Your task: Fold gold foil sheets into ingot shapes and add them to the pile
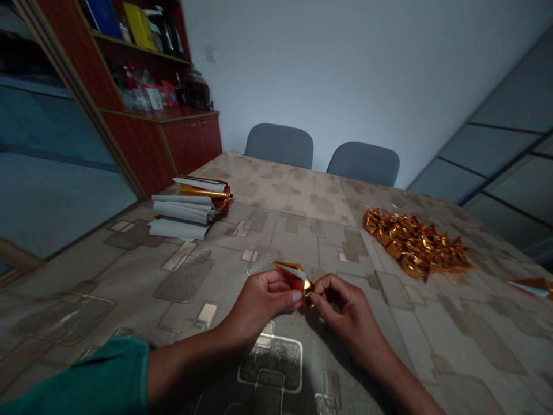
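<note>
Between my two hands, above the table's near part, is a partly folded piece of gold foil paper (297, 276) with a pale inner side. My left hand (265, 300) pinches its left side between thumb and fingers. The thumb and index finger of my right hand (341, 302) grip its right end. Folded gold foil pieces (417, 242) lie in rows on the table to the right. At the left stands a stack of paper sheets (185, 216), pale on one side and gold on the other, curled and loosely piled.
A patterned cloth covers the table (302, 225). Two grey chairs (280, 144) stand at its far edge. One more gold-and-white paper piece (533, 286) lies at the right edge. A red-brown cabinet (190, 135) with bottles and bags is at the back left.
</note>
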### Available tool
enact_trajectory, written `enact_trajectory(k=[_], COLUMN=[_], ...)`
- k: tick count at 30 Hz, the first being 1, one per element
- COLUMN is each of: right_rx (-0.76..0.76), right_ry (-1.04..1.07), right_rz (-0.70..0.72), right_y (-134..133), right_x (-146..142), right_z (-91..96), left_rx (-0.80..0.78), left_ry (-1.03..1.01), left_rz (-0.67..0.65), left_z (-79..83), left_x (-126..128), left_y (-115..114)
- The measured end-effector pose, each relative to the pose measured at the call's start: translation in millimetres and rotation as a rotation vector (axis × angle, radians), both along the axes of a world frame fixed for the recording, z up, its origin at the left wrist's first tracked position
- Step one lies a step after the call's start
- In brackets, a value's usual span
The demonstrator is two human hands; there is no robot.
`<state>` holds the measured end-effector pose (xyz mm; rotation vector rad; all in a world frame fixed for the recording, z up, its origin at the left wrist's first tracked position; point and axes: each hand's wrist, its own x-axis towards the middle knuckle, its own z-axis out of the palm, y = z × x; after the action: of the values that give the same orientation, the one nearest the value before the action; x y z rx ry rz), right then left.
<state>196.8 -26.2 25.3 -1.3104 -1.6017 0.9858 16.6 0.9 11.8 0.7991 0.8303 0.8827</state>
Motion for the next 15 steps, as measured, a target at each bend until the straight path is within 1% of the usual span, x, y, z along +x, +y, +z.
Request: enact_trajectory(k=[3,6,12,15], right_rx=[-0.025,-0.01,0.017,0.014], right_ry=[0.027,0.023,-0.016,-0.042], right_rz=[0.033,0.049,-0.024,-0.029], right_y=[-0.8,-1.5,-1.1,-1.2], right_x=[-1.1,-1.3,-3.6,-5.4], right_z=[1.8,1.4,-6.1,-7.7], left_rx=[-0.017,-0.02,0.014,0.02], left_ry=[0.003,0.015,0.039,0.024], left_rz=[0.015,0.033,0.044,0.05], left_z=[-2.0,-1.7,1.8,0.5], left_x=[-0.2,-0.6,1.2,1.9], left_y=[0.7,0.8,-0.3,0.4])
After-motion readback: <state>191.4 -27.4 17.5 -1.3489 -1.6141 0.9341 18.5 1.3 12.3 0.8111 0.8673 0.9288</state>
